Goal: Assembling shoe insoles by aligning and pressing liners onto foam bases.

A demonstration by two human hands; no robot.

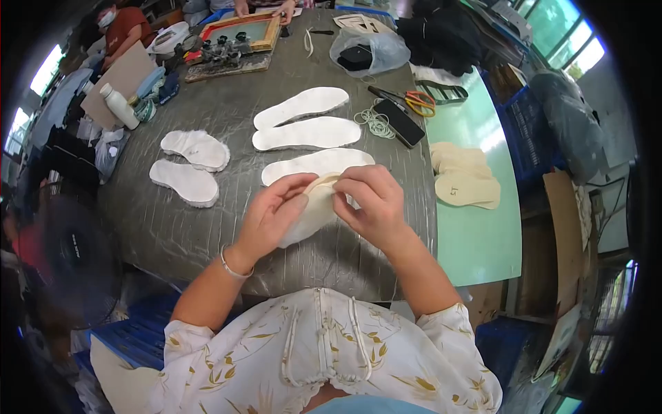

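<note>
My left hand [272, 214] and my right hand [369, 200] both grip one cream shoe insole [314, 210] above the grey table [179, 228], fingers pinching its upper edge. Just beyond it lies a white insole [310, 164] flat on the table. Two more white insoles [303, 105] [307, 133] lie farther back. Two fluffy white insoles [196, 148] [185, 182] rest to the left.
A stack of tan insoles [465, 179] sits on the green board [483, 234] at right. A black phone [398, 122], rubber bands [374, 123], orange-handled scissors [414, 101], a clear plastic bag [365, 52], a white bottle [118, 105] and a wooden frame [241, 31] lie farther back. Other people work at the far end.
</note>
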